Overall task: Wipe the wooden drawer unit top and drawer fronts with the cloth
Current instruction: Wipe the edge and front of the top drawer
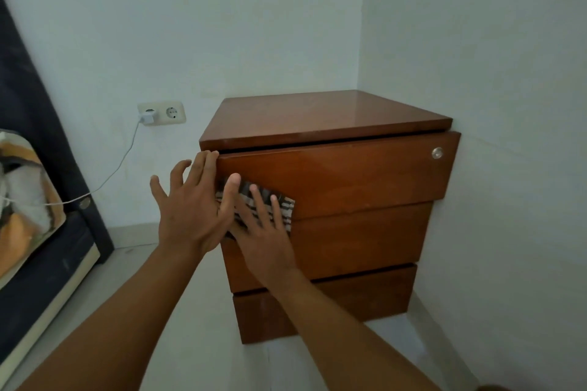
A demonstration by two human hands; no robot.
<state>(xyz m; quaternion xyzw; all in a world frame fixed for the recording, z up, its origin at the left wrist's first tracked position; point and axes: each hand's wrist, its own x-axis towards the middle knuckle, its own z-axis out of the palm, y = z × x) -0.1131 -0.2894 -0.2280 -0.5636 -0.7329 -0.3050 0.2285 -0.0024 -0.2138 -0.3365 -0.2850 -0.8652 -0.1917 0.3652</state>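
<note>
A brown wooden drawer unit (365,181) with three drawer fronts stands in the room's corner; its top (320,114) is bare and glossy. A dark cloth with pale stripes (282,209) lies flat against the lower left of the top drawer front. My right hand (263,232) presses on the cloth with fingers spread. My left hand (193,206) is open, fingers apart, resting at the left edge of the top drawer front, its thumb lying over the cloth's left part.
A round silver lock (437,153) sits at the top drawer's right. White walls close in behind and to the right. A double wall socket (162,113) holds a white charger whose cable (117,165) runs left toward a bed (35,232) with dark sheets.
</note>
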